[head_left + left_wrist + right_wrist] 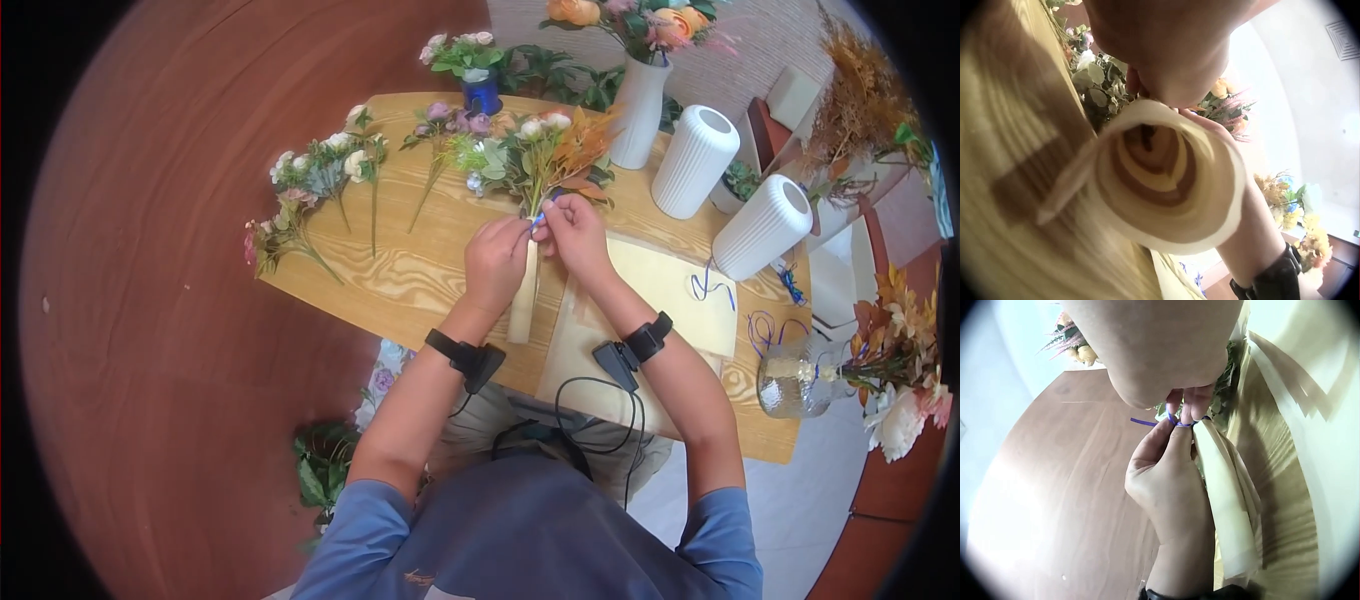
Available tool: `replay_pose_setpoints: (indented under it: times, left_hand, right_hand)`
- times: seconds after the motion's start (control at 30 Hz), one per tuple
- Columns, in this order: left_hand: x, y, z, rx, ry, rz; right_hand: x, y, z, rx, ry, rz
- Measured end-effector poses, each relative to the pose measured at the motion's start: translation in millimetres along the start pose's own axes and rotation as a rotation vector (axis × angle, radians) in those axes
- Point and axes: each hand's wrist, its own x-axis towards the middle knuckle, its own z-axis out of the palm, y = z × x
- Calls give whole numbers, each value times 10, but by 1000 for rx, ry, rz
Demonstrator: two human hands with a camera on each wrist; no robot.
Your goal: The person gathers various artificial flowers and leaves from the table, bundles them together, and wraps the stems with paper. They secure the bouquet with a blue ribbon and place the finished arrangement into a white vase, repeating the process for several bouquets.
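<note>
A bouquet (545, 160) of artificial flowers and leaves lies on the table, its stems wrapped in a roll of cream paper (522, 300). At the neck of the roll, a thin blue-purple ribbon (1143, 421) goes round the wrap, one short end sticking out. My left hand (495, 262) pinches the ribbon between thumb and finger, seen from close by in the right wrist view. Opposite it, my right hand (580, 235) pinches the ribbon too, its fingertips almost meeting the left ones. The left wrist view looks into the hollow end of the paper roll (1235, 187).
Loose flower stems (345, 165) lie along the table's (400, 285) far left. White ribbed vases (695, 165) stand at the right, near cream paper sheets (670, 290) and a loose ribbon (712, 290). A glass vase (790, 385) lies by the right edge.
</note>
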Motion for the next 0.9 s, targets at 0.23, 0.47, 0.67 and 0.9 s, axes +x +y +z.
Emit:
replay_pose_setpoints:
  times: [0.23, 0.47, 0.67, 0.9]
  left_hand:
    - [-78, -43, 13, 14, 18, 85]
    - [-8, -52, -14, 69, -46, 164]
    - [109, -25, -97, 20, -240, 65]
    - [339, -218, -96, -182, -637, -573]
  right_hand:
    - [83, 62, -33, -11, 12, 72]
    - [88, 5, -37, -54, 9, 126]
    - [24, -46, -127, 31, 83, 204]
    - [-259, -82, -288, -297, -129, -44]
